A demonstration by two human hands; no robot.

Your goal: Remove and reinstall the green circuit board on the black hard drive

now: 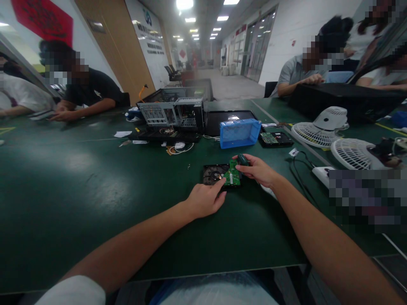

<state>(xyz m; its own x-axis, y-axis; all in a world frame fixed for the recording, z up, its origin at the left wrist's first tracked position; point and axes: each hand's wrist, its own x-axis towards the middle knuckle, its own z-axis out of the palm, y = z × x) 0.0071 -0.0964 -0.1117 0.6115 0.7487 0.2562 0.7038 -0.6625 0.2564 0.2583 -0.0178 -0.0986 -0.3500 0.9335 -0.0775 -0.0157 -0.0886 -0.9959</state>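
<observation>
A hard drive [211,173] lies on the green table in front of me, with a green circuit board [233,178] over its right part. My left hand [205,199] reaches in from the near side. Its index finger is stretched out and touches the board's left edge, the thumb apart and nothing in its grasp. At the board's upper right, my right hand [254,168] has thumb and fingers closed around a dark green rounded tool handle [242,159]. Whatever tip the tool has is hidden. Something white, partly covered, lies under my right wrist.
Beyond the drive stand a blue plastic bin [240,134] and an opened computer case [173,112]. Another drive [276,139] lies right of the bin. Fan parts [318,131], a power strip [321,174] and its cable are on the right. Several people sit around the table.
</observation>
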